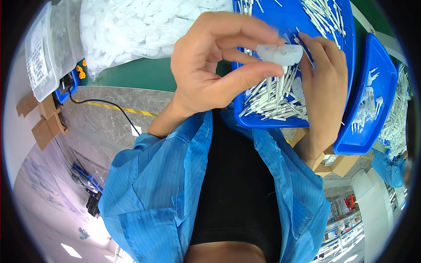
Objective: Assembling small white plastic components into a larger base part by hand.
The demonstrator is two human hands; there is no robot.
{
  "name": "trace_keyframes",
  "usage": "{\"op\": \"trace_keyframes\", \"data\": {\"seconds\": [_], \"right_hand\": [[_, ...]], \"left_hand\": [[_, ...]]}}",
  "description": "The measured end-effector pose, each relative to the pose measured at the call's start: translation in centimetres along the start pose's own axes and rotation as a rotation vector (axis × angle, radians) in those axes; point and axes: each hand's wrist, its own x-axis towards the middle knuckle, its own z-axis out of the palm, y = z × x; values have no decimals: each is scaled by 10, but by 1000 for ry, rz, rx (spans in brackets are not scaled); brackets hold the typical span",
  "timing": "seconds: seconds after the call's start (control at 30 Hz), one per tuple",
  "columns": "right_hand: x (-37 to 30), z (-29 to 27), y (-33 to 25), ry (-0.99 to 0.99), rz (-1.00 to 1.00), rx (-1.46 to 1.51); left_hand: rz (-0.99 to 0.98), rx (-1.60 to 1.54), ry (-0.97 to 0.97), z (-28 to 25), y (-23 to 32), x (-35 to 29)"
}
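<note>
Over 1 blue tray, L hand pinches 1 white pc, R hand unclear.

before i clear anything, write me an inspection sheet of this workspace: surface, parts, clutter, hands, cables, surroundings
Surface: green tabletop, partly covered by trays and a bag.
Parts: translucent white piece held above a large blue tray of loose white sticks.
Clutter: clear bag full of translucent pieces; clear plastic box; small orange pieces; narrower blue tray with white parts.
Hands: left hand pinches the piece between thumb and fingers; right hand beside it, grip unclear.
Cables: black cable hangs at the left.
Surroundings: yellow-and-black floor tape; cardboard at left; another person's blue sleeve at far right.
</note>
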Motion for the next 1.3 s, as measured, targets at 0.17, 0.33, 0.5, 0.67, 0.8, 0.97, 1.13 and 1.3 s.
{"op": "trace_keyframes", "data": {"seconds": [0.17, 0.33, 0.5, 0.67, 0.8, 0.97, 1.13, 1.3], "right_hand": [[-3, 5, -3, -35, 6, 39], [-15, -8, -19, 42, 173, 400], [-25, -12, -46, 41, 377, 982], [-19, -5, -44, 152, 206, 617], [-21, -7, -47, 213, 137, 494], [-23, -4, -47, 289, 110, 493], [-28, -9, -48, 159, 150, 629], [-26, -29, -45, -22, 289, 866]], "left_hand": [[-347, -77, 78, 5, 10, 2], [-327, -228, 161, 8, -11, -1], [-436, -281, 191, 10, 1, 4], [-434, -325, 164, 10, 1, 2], [-514, -472, 201, 15, 11, 4], [-516, -410, 133, 12, 2, -3], [-545, -531, 107, 8, 12, 5], [-496, -483, 170, 11, 4, -1]]}}
